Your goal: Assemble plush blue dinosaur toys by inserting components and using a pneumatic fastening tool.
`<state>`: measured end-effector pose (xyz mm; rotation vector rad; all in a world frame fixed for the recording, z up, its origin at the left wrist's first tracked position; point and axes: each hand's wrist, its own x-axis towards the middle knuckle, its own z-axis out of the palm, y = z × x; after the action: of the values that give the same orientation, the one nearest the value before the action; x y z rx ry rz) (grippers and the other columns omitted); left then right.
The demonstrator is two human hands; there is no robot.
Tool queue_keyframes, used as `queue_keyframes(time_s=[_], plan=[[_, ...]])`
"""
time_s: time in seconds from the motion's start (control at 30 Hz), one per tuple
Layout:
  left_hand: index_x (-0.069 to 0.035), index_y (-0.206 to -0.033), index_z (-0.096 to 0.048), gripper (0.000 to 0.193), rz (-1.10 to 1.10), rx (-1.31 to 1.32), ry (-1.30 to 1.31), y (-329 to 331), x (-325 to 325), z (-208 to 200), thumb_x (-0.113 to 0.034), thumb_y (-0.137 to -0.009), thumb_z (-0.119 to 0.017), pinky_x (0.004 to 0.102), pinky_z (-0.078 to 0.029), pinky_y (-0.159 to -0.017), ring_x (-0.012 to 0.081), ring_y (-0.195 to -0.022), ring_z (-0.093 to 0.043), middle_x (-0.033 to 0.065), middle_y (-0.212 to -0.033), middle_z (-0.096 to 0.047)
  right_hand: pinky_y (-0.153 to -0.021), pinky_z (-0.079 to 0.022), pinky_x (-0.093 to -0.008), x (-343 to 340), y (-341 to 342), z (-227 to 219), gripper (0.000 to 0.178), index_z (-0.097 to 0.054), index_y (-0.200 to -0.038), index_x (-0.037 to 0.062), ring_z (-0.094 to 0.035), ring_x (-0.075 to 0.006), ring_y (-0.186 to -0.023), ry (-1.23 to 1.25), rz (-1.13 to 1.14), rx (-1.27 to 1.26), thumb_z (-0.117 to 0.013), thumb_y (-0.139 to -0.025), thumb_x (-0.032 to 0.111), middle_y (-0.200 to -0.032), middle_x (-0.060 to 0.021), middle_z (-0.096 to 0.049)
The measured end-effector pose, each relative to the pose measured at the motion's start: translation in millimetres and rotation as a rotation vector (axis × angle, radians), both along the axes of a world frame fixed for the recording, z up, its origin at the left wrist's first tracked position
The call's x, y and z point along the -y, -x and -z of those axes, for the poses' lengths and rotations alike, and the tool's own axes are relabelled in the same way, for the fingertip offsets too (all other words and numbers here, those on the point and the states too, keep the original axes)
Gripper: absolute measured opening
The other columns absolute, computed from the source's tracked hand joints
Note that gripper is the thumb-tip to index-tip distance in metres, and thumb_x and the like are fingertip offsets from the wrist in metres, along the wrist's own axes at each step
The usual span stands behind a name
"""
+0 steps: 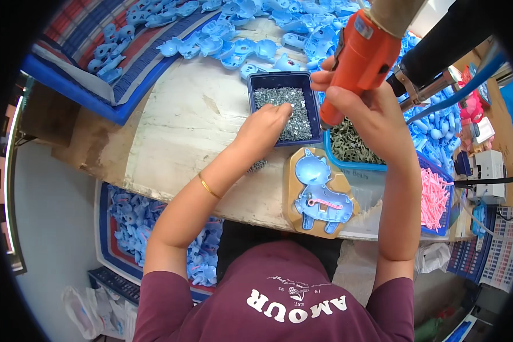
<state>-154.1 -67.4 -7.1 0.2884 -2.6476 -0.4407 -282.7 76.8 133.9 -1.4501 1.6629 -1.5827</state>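
Observation:
My left hand [268, 126] reaches into a dark blue bin [253, 85] of small grey screws [302, 117]. Its fingers are pinched together at the screws; what they hold, if anything, is too small to make out. My right hand [376, 111] grips an orange-red electric screwdriver [363, 54], tip down, above a light blue tub [359, 166] of dark greenish-grey small parts [350, 142]. Near the table's front edge, a blue animal-shaped toy shell [319, 202] lies open side up in a tan fixture [292, 182]. Inside it are a pink strip [326, 203] and small metal parts.
Blue plastic shells [233, 48] are heaped along the back. At the right stands a basket of pink sticks [432, 199]. A black arm [450, 43] and blue hose [467, 91] cross the upper right. A blue-rimmed container [77, 88] is at left; more shells [134, 222] fill one below.

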Motion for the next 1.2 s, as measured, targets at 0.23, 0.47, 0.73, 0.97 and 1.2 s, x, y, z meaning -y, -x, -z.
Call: queue_keyframes(time_s=[0.23, 0.47, 0.73, 0.97, 1.2], plan=[[-0.006, -0.092, -0.066, 0.010, 0.103, -0.264, -0.345, -11.5, -30.0, -9.8, -0.014, -0.086, -0.069, 0.0412, -0.052, -0.070, 0.0305, -0.081, -0.065, 0.0118, -0.081, -0.067, -0.080, -0.051, -0.0262, -18.0, -3.4, -8.9, 0.035, -0.059, -0.118, -0.0018, -0.064, -0.0114, -0.084, 0.001, -0.081, 0.306, -0.069, -0.088, 0.014, -0.094, -0.0056, -0.068], [-0.013, -0.082, -0.065, 0.019, 0.318, -0.325, -0.066, -21.3, -82.7, -7.6, -0.026, -0.076, -0.077, 0.0324, -0.051, -0.063, 0.0188, -0.075, -0.059, -0.0012, -0.074, -0.061, -0.063, -0.049, -0.0304, -31.9, -41.3, 0.8, 0.024, -0.058, -0.098, -0.0025, -0.053, -0.0130, -0.051, 0.112, 0.135, 0.347, -0.064, -0.081, 0.013, -0.060, -0.0044, -0.056], [-0.010, -0.082, -0.065, 0.020, 0.311, -0.407, -0.225, -19.4, -96.1, -0.7, -0.021, -0.074, -0.080, 0.0346, -0.051, -0.064, 0.0211, -0.077, -0.062, 0.0018, -0.078, -0.067, -0.063, -0.048, -0.0313, -48.4, -43.9, 11.1, 0.024, -0.058, -0.099, -0.0024, -0.051, -0.0119, -0.050, 0.132, 0.108, 0.414, -0.064, -0.081, 0.013, -0.062, -0.0052, -0.057], [-0.009, -0.083, -0.068, 0.019, 0.337, -0.383, -0.276, -19.7, -105.3, 1.3, -0.020, -0.075, -0.080, 0.0344, -0.050, -0.062, 0.0218, -0.075, -0.061, 0.0030, -0.072, -0.066, -0.060, -0.047, -0.0304, -60.4, -44.1, 17.6, 0.024, -0.057, -0.097, -0.0018, -0.050, -0.0116, -0.048, 0.095, 0.063, 0.500, -0.065, -0.080, 0.014, -0.059, -0.0048, -0.056], [-0.010, -0.092, -0.068, 0.028, 0.384, -0.215, -0.321, -29.7, -119.6, -10.1, -0.027, -0.074, -0.081, 0.0363, -0.052, -0.068, 0.0221, -0.083, -0.061, 0.0034, -0.087, -0.066, -0.052, -0.044, -0.0290, -90.2, -41.2, 27.5, 0.025, -0.055, -0.095, -0.0002, -0.048, -0.0123, -0.047, -0.034, 0.037, 0.448, -0.065, -0.077, 0.013, -0.057, -0.0051, -0.054]])
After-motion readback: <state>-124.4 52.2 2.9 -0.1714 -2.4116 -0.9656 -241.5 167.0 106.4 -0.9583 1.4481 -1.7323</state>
